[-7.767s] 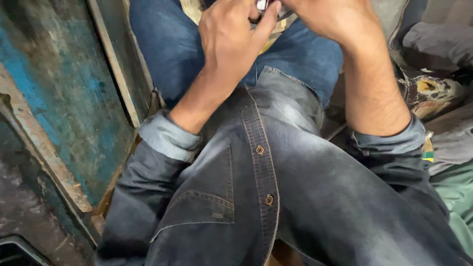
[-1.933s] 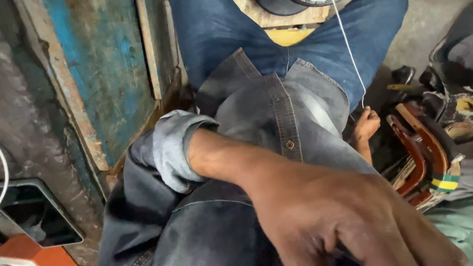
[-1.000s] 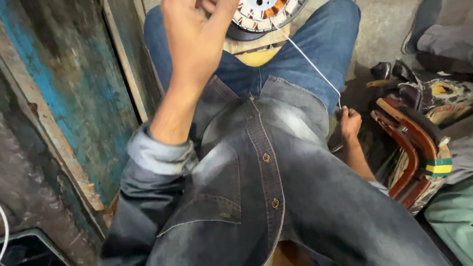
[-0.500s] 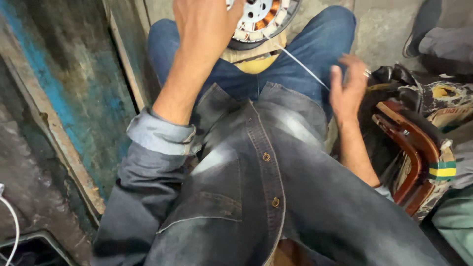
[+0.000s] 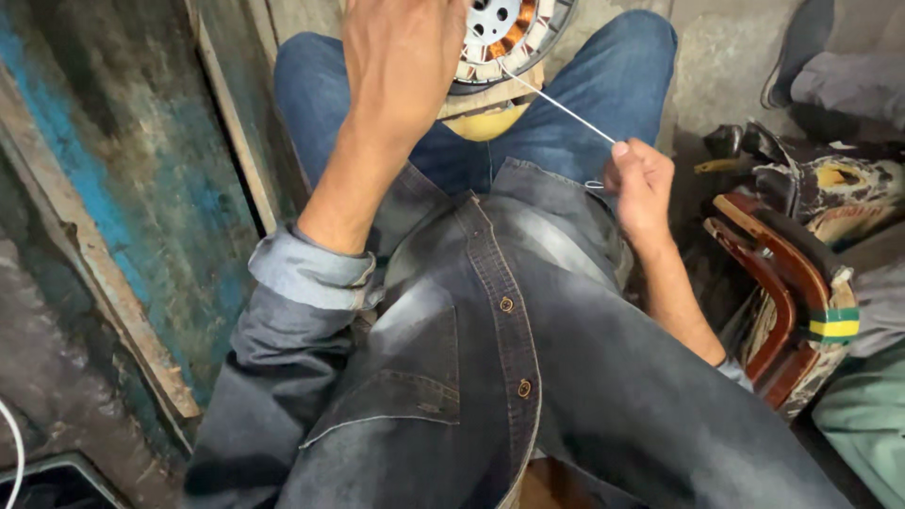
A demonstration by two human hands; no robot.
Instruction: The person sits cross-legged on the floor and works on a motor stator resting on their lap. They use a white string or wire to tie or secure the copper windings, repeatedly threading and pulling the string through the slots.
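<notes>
The motor coil (image 5: 509, 38) rests on the lap, on a wooden board (image 5: 490, 94). The left hand (image 5: 405, 66) clasps its rim; the right hand (image 5: 641, 184), below and right of it, pinches a taut white cord (image 5: 556, 102). A hard tug could snap the cord or tip the coil.

Metal stator (image 5: 504, 33) with glossy copper windings; thin white thread (image 5: 556, 104); faded denim shirt (image 5: 490, 377).

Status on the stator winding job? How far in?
Done: some slots of the round stator already show copper coils. In hand: left hand steadies the stator on the lap; right hand pinches a white thread pulled taut from the core. Left: cannot tell; most of the stator is hidden or out of frame.
</notes>
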